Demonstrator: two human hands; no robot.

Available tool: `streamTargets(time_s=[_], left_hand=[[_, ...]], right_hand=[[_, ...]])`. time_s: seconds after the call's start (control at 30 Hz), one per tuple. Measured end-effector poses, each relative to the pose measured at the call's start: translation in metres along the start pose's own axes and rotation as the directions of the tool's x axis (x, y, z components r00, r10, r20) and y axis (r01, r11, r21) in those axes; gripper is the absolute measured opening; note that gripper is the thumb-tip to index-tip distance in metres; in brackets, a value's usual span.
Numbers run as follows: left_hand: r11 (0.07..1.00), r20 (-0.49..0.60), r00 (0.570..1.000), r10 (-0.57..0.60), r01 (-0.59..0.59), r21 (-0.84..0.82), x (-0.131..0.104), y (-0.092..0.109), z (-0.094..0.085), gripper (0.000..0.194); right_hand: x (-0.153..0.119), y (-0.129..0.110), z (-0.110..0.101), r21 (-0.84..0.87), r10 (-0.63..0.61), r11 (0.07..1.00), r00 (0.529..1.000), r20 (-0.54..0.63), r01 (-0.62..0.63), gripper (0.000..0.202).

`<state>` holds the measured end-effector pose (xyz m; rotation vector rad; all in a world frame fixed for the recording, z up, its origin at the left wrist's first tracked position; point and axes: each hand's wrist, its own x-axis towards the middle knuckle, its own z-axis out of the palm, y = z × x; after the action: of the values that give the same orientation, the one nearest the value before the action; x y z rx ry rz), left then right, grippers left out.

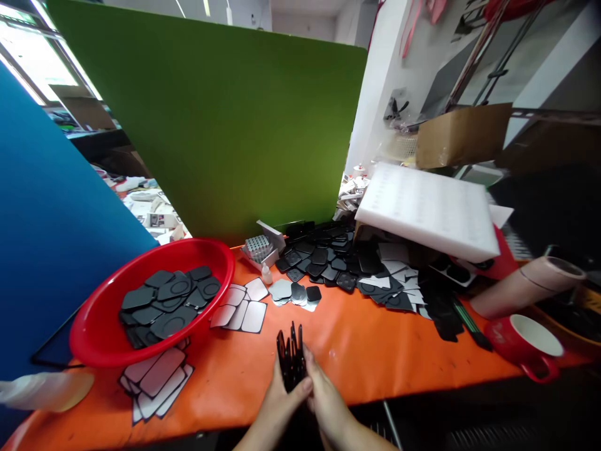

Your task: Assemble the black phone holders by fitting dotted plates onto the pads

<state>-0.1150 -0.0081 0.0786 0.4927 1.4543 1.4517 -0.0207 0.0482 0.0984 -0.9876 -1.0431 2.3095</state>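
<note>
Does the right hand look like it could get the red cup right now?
Probably not straight away: the right hand is busy holding black pieces with the left hand. If it let go, it likely could, since mostly bare orange tabletop lies between it and the red cup.

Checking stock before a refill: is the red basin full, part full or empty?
Part full. Dark flat plates are piled in the red basin, with bare red inner wall showing left of them.

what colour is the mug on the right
The mug is red outside, white inside; the head view shows it best.
</note>
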Motion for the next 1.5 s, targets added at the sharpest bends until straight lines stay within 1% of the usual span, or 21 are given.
streamTargets(time_s=[0.07,0.1,0.17,0.23,0.27,0.3,0.33,0.4,0.43,0.5,0.57,0.63,0.7,0.8,0.9,1.0,1.07,1.13,1.23,1.37,1.5], left_hand=[[0.994,-0.019,0.998,-0.064,0.063,-0.087,0.002,0.005,-0.006,0.088],[0.985,0.003,0.994,-0.107,0.106,-0.136,0.001,0.006,-0.008,0.079],[0.955,0.079,0.983,-0.167,0.181,-0.234,-0.003,0.008,-0.008,0.061],[0.919,0.151,0.966,-0.210,0.247,-0.306,-0.010,0.008,-0.004,0.047],[0.903,0.166,0.959,-0.229,0.273,-0.332,-0.013,0.008,-0.001,0.042],[0.887,0.172,0.953,-0.249,0.296,-0.354,-0.015,0.008,0.001,0.038],[0.874,0.175,0.947,-0.270,0.317,-0.369,-0.017,0.008,0.002,0.035],[0.860,0.170,0.939,-0.300,0.343,-0.379,-0.016,0.010,0.000,0.031],[0.856,0.167,0.935,-0.314,0.355,-0.376,-0.015,0.012,-0.003,0.030],[0.860,0.147,0.929,-0.341,0.371,-0.351,-0.010,0.016,-0.012,0.026],[0.873,0.109,0.929,-0.354,0.370,-0.318,-0.004,0.020,-0.023,0.022],[0.888,0.070,0.933,-0.354,0.359,-0.288,0.000,0.024,-0.033,0.022],[0.898,0.050,0.936,-0.349,0.349,-0.268,0.003,0.027,-0.041,0.023],[0.912,0.032,0.938,-0.346,0.344,-0.223,0.008,0.033,-0.051,0.029],[0.927,-0.007,0.940,-0.342,0.336,-0.164,0.016,0.039,-0.062,0.032],[0.945,-0.050,0.948,-0.315,0.308,-0.110,0.023,0.045,-0.073,0.033],[0.955,-0.068,0.954,-0.292,0.287,-0.078,0.027,0.047,-0.080,0.035],[0.960,-0.084,0.956,-0.280,0.278,-0.045,0.029,0.048,-0.084,0.034],[0.960,-0.106,0.955,-0.277,0.280,0.006,0.031,0.047,-0.089,0.029],[0.964,-0.102,0.963,-0.250,0.257,0.063,0.031,0.051,-0.096,0.029],[0.961,-0.073,0.967,-0.244,0.251,0.118,0.029,0.062,-0.108,0.038]], right_hand=[[0.004,0.001,-0.003,-0.064,0.043,0.997,0.999,0.019,-0.042,0.055],[0.006,0.003,-0.006,-0.103,0.057,0.993,0.998,-0.005,-0.057,0.056],[0.008,0.010,-0.015,-0.141,0.045,0.988,0.993,-0.108,-0.060,0.063],[0.008,0.017,-0.022,-0.093,0.007,0.995,0.983,-0.185,-0.025,0.072],[0.006,0.019,-0.025,-0.052,-0.015,0.999,0.983,-0.184,0.006,0.072],[0.004,0.020,-0.026,-0.010,-0.034,0.999,0.987,-0.154,0.033,0.069],[0.002,0.019,-0.026,0.027,-0.039,0.999,0.994,-0.101,0.042,0.062],[0.000,0.014,-0.024,0.069,-0.015,0.997,1.000,0.005,0.015,0.047],[0.000,0.011,-0.022,0.074,0.005,0.997,0.999,0.032,-0.007,0.042],[0.005,0.004,-0.018,0.074,0.022,0.997,0.999,0.032,-0.024,0.038],[0.012,-0.002,-0.017,0.055,0.005,0.998,1.000,0.009,-0.005,0.037],[0.020,-0.006,-0.016,0.007,0.000,1.000,1.000,0.004,0.000,0.035],[0.027,-0.007,-0.015,-0.029,0.000,1.000,1.000,0.025,0.000,0.035],[0.037,-0.003,-0.013,-0.005,-0.006,1.000,0.999,0.050,0.006,0.038],[0.048,0.008,-0.011,0.023,0.012,1.000,1.000,-0.012,-0.011,0.039],[0.056,0.018,-0.013,-0.018,0.064,0.998,0.995,-0.078,-0.066,0.038],[0.057,0.021,-0.015,-0.099,0.044,0.994,0.995,-0.091,-0.053,0.037],[0.056,0.021,-0.018,-0.234,-0.039,0.972,0.994,-0.103,0.014,0.034],[0.053,0.018,-0.026,-0.426,-0.152,0.900,0.982,-0.113,0.090,0.028],[0.055,0.010,-0.040,-0.533,-0.183,0.839,0.979,-0.095,0.105,0.023],[0.066,-0.001,-0.055,-0.637,-0.210,0.762,0.975,-0.073,0.117,0.023]])
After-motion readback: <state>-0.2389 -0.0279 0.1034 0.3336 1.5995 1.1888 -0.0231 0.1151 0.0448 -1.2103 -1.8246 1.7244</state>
